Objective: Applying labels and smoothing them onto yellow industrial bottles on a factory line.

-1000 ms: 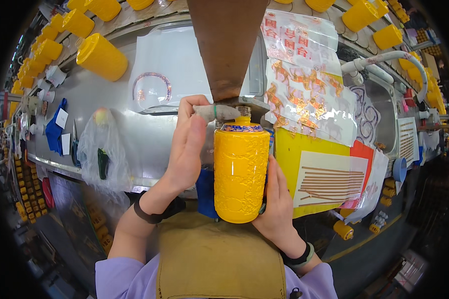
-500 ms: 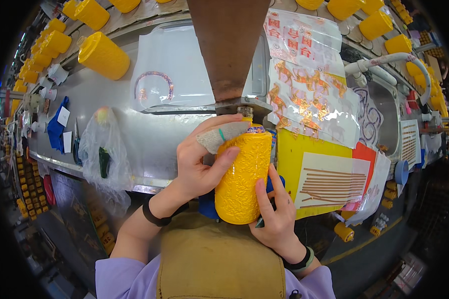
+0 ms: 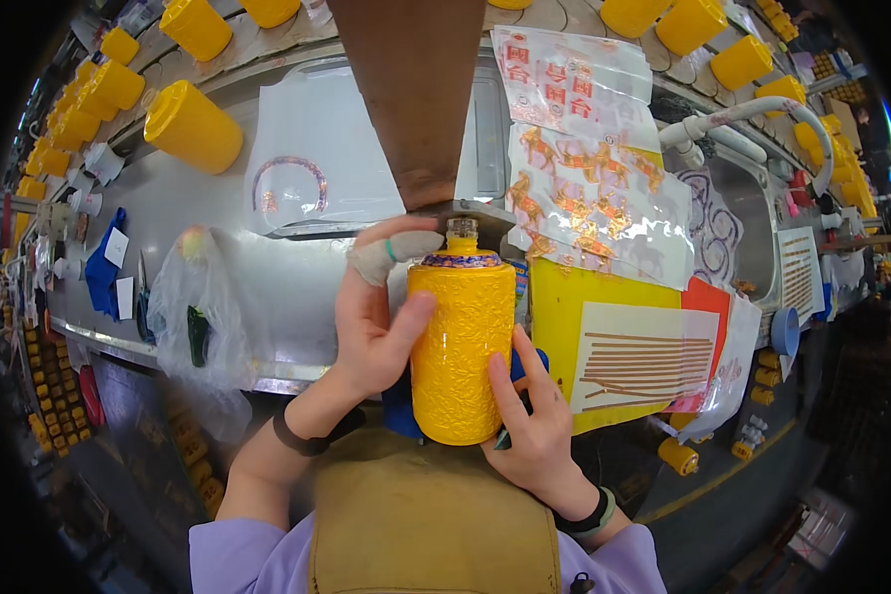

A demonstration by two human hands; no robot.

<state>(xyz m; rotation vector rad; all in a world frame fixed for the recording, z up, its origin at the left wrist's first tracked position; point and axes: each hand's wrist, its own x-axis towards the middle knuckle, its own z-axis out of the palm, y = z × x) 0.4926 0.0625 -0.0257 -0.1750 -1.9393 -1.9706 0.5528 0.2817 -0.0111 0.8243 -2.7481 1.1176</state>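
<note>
A yellow embossed bottle [image 3: 462, 356] stands nearly upright between my hands, its clear-topped neck upward. A purple patterned band [image 3: 455, 260] lies around its shoulder. My left hand [image 3: 371, 322] grips the left side, thumb on the bottle's face. Its index finger, in a pale finger cover [image 3: 376, 259] with a green band, reaches beside the shoulder. My right hand [image 3: 535, 426] holds the lower right side, fingers laid along the front. A small dark-green tip [image 3: 503, 440] shows by that palm; its kind I cannot make out. The far side of the bottle is hidden.
A brown metal post [image 3: 411, 109] stands just beyond the bottle. On the right are decal sheets [image 3: 594, 198], a sheet of brown strips [image 3: 643, 356] and a sink [image 3: 752, 218]. Left lie a plastic bag [image 3: 203, 307], a curved decal strip on white paper [image 3: 287, 183] and another yellow bottle [image 3: 193, 127].
The bottle has straightened from a tilt and shifted slightly left in view, showing more of the shoulder band. My left index finger has drawn back left from the neck and shoulder.
</note>
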